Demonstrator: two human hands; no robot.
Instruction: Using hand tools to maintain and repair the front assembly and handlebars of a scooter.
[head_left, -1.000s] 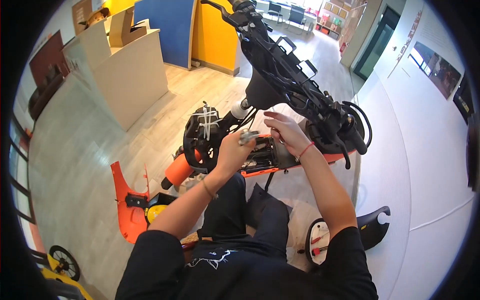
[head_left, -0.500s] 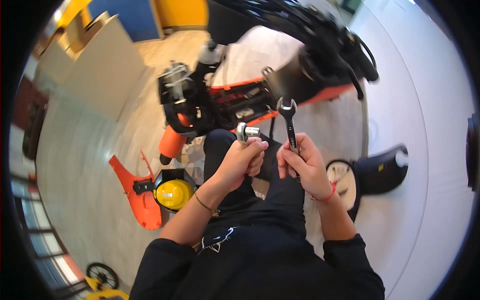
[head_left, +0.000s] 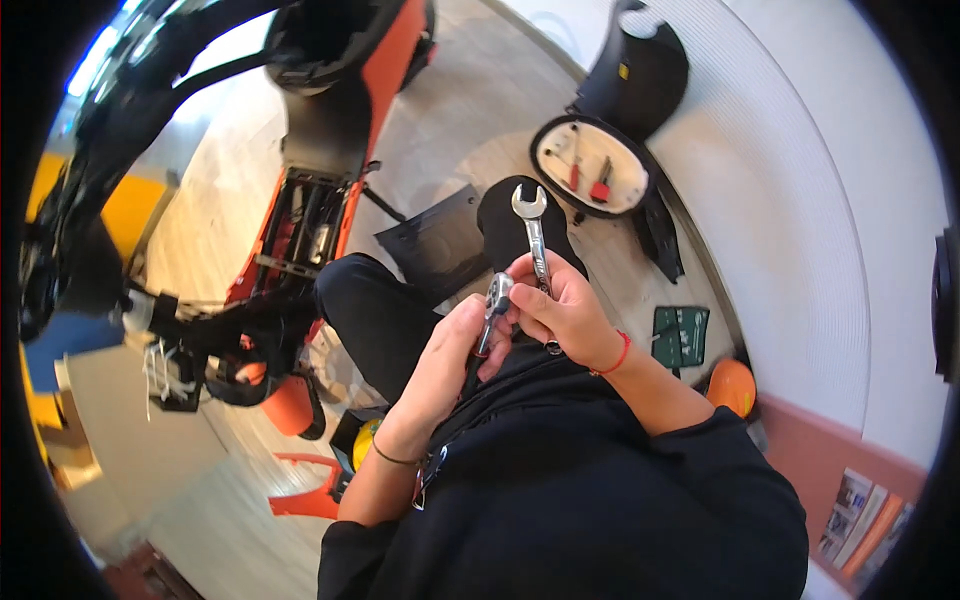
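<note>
My left hand (head_left: 448, 352) is wrapped round the handle of a ratchet wrench (head_left: 498, 292), its silver head pointing up and away from me. My right hand (head_left: 572, 315) grips a silver combination wrench (head_left: 535, 230) with its open jaw standing up past the fingers. The wrench's ring end shows below that palm. Both hands are close together over my lap, and the right fingertips reach the ratchet's head. Whether a socket is on the ratchet, I cannot tell, as the fingers cover that side.
A partly stripped orange and black scooter (head_left: 372, 110) stands at the left. Toward the far right lies an oval black case (head_left: 640, 190) with pale lining and red-handled tools. A green tool pouch (head_left: 690, 330), an orange part (head_left: 732, 388) and an orange panel (head_left: 310, 503) lie on the floor.
My view has turned to the right, so the scooter sits farther left. My hands have come together, and the right fingers now reach the ratchet's head. Both tools are still held.
</note>
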